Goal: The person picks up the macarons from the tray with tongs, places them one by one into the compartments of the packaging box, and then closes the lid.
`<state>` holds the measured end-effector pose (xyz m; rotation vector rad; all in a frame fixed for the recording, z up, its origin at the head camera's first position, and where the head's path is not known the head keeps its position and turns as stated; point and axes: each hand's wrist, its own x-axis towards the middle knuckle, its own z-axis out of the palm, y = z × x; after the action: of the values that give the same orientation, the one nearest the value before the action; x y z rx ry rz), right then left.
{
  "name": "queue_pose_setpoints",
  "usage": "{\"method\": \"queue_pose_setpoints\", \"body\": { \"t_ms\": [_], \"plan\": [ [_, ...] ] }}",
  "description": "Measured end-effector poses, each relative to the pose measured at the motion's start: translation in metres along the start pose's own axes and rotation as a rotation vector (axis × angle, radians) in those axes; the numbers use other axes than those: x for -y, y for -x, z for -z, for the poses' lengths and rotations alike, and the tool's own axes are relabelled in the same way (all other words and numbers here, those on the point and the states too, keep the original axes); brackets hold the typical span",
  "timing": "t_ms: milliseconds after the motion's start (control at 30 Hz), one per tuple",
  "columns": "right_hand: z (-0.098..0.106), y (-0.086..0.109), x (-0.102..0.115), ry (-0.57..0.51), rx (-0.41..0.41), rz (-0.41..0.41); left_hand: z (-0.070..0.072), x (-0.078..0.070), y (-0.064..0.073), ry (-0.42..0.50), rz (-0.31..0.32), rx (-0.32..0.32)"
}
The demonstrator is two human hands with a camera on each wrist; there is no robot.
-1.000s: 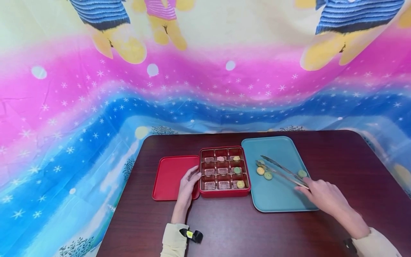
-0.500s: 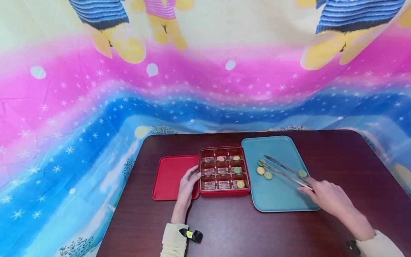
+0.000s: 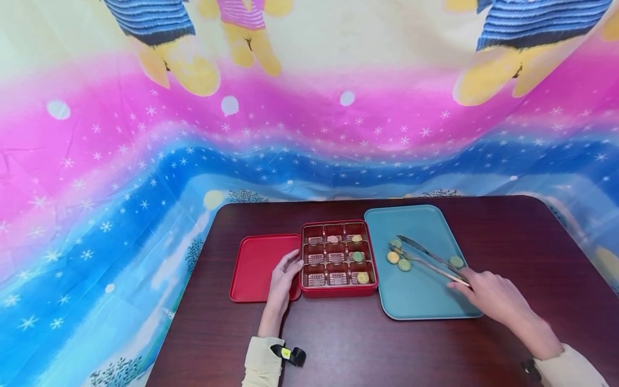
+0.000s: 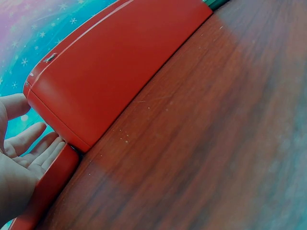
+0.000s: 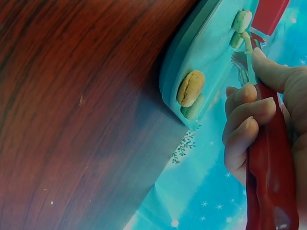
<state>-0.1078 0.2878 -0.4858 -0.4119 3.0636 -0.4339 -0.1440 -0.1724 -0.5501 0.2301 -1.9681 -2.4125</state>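
My left hand [image 3: 281, 279] rests beside the red box [image 3: 338, 292], its fingertips at the box's left wall. In the left wrist view its fingers [image 4: 24, 143] lie relaxed over the rim of the red lid [image 4: 55, 187]. My right hand [image 3: 493, 298] grips tongs [image 3: 427, 264] with red handles [image 5: 271, 167]. The spread tong tips reach over the teal tray [image 3: 416, 301], one close to a green macaron [image 3: 396, 243]. A yellow macaron [image 3: 393, 257] and another green macaron [image 3: 404, 265] lie just in front. One more green macaron [image 3: 456, 262] lies near my right hand.
The box's gold divided insert [image 3: 335, 269] bears a pink macaron [image 3: 332, 239], a green one and two yellow ones. Left of the box lies the red lid [image 3: 256, 269] on the dark wooden table [image 3: 338, 344]. A printed cloth [image 3: 309, 134] hangs behind.
The tongs have shifted slightly to the right, and their near tip has come down in front of the back green macaron. My left hand and the box have stayed in place.
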Motion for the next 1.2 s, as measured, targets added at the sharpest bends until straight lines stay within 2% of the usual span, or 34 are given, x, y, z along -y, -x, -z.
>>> {"method": "queue_pose_setpoints", "body": {
  "t_ms": [267,1200],
  "plan": [
    [-0.0005,-0.0013,-0.0005,-0.008,0.029,-0.007,-0.0001,-0.0001,-0.0001,-0.006,0.006,-0.002],
    [0.0001,0.0002,-0.0012,0.003,0.007,0.02,0.0002,-0.0006,-0.0005,0.001,0.01,-0.002]
  ]
}}
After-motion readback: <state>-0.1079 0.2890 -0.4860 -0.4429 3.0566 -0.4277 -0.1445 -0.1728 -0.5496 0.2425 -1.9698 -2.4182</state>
